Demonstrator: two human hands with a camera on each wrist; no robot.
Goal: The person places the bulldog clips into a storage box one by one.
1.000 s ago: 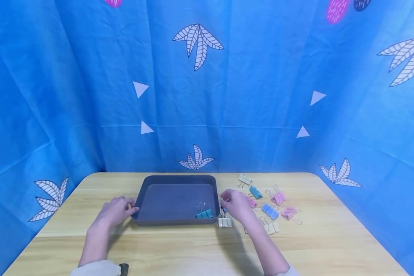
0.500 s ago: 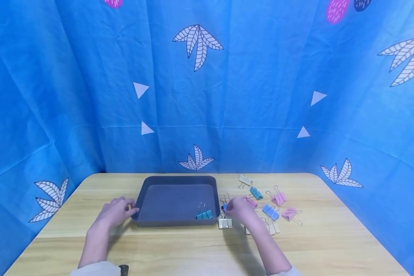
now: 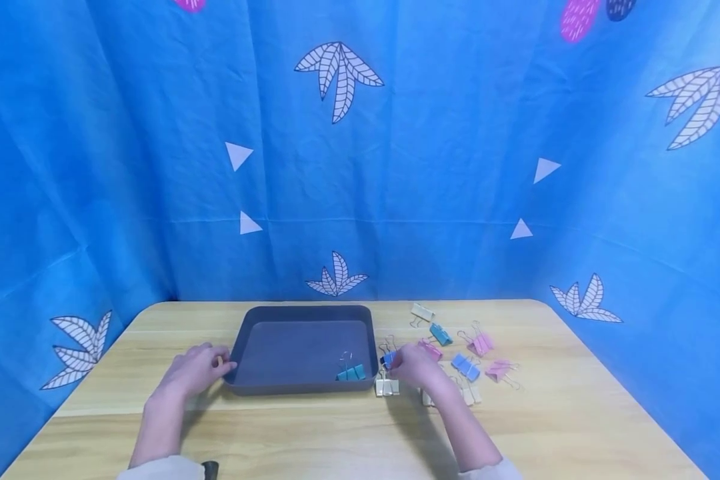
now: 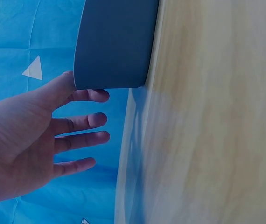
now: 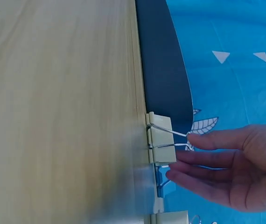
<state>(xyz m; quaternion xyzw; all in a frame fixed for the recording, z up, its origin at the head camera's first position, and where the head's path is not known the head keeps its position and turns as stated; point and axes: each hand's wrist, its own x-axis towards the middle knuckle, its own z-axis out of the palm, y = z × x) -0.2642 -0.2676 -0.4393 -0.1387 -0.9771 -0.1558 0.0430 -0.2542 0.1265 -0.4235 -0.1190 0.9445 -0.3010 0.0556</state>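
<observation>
At the dark grey tray's (image 3: pixel 300 388) left side, my left hand (image 3: pixel 193 370) holds the rim near the front corner. In the left wrist view its thumb laps over the rim while the index finger lies along the outer wall; the other fingers (image 4: pixel 79 142) stretch out straight. Beside the tray's front right corner, my right hand (image 3: pixel 419 367) pinches the wire handles of a cream binder clip (image 5: pixel 162 140), which stands on the table. Behind those fingers is a blue binder clip (image 3: pixel 387 360), partly hidden. A teal binder clip (image 3: pixel 351 373) lies inside the tray.
Several more binder clips lie right of the right hand, among them a blue one (image 3: pixel 466 367), a teal one (image 3: pixel 441 334), a pink one (image 3: pixel 481 344) and a cream one (image 3: pixel 423 311). A blue patterned curtain (image 3: pixel 336 173) hangs behind the wooden table (image 3: pixel 312 433).
My right hand has moved from beside the blue clip toward me, down to the cream clip's handles. My left hand stays on the tray. The head view has shifted slightly.
</observation>
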